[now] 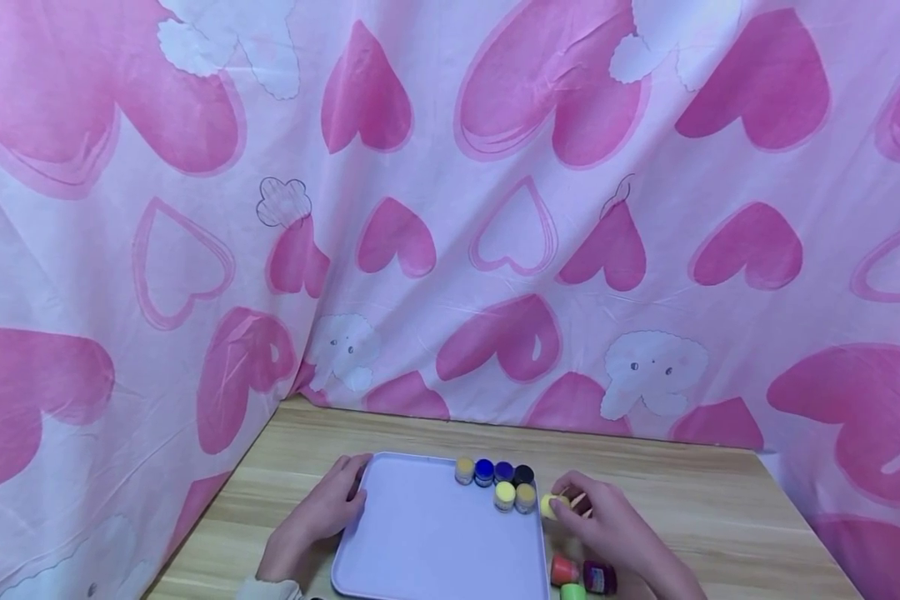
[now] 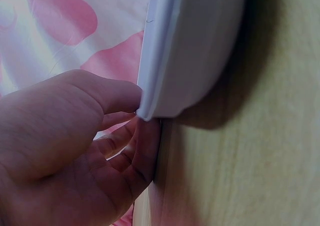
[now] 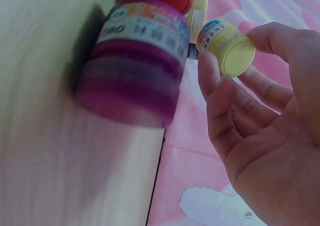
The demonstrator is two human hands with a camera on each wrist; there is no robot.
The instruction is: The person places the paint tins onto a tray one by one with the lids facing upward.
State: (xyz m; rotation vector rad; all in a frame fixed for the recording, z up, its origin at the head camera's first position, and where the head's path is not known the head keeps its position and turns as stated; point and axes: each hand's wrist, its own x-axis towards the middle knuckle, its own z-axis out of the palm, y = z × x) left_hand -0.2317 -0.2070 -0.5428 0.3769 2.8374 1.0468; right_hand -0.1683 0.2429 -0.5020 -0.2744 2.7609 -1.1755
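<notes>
My left hand [image 1: 333,502] grips the left rim of a pale lilac tray [image 1: 427,533]. In the left wrist view its thumb rests on the rim of the tray [image 2: 162,60], with the fingers curled below. My right hand [image 1: 603,515] pinches a small yellow paint jar [image 1: 550,505] between thumb and fingers, just beyond the tray's right edge. The right wrist view shows the yellow jar [image 3: 232,50] tilted, its lid toward the camera and a printed label on its side. In the tray's far right corner stand several jars, among them a black one [image 1: 523,474] and a pale yellow one [image 1: 505,496].
Right of the tray, near my right forearm, a red jar [image 1: 565,570], a dark purple jar [image 1: 599,577] and a green jar [image 1: 573,592] are on the wooden table [image 1: 690,492]. A pink heart-patterned cloth [image 1: 450,250] hangs behind the table and along its left side.
</notes>
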